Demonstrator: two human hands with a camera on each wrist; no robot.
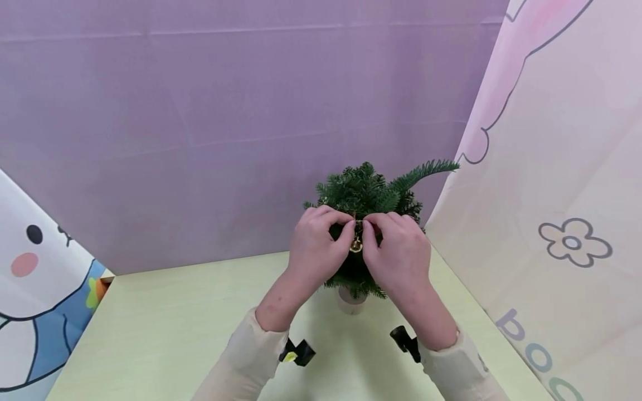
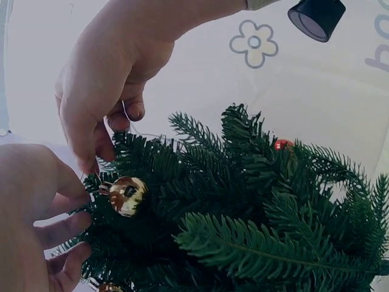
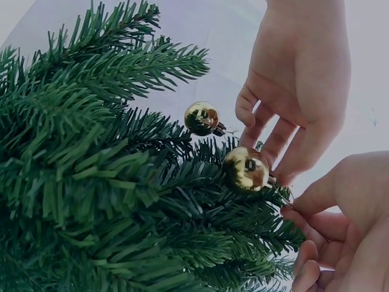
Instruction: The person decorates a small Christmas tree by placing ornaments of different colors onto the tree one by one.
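Note:
A small artificial Christmas tree (image 1: 363, 189) stands in front of me, both hands close to its near side. A shiny gold bauble (image 1: 356, 244) hangs between them against the needles. My left hand (image 1: 316, 245) pinches the bauble's thin string between thumb and forefinger. From the other side, my right hand (image 1: 401, 250) pinches the same string, the fingertips a short gap apart. In the right wrist view the gold bauble (image 3: 246, 169) lies on a branch just beside the right fingertips, its cap turned to them. Part of the string is hidden by the fingers.
A second gold bauble (image 3: 200, 117) and a red bauble (image 2: 283, 145) hang on other branches. One long branch (image 1: 426, 170) sticks out to the right. The tree's pale base (image 1: 352, 301) rests on a light yellow table (image 1: 175, 328). A purple backdrop (image 1: 225, 122) rises behind.

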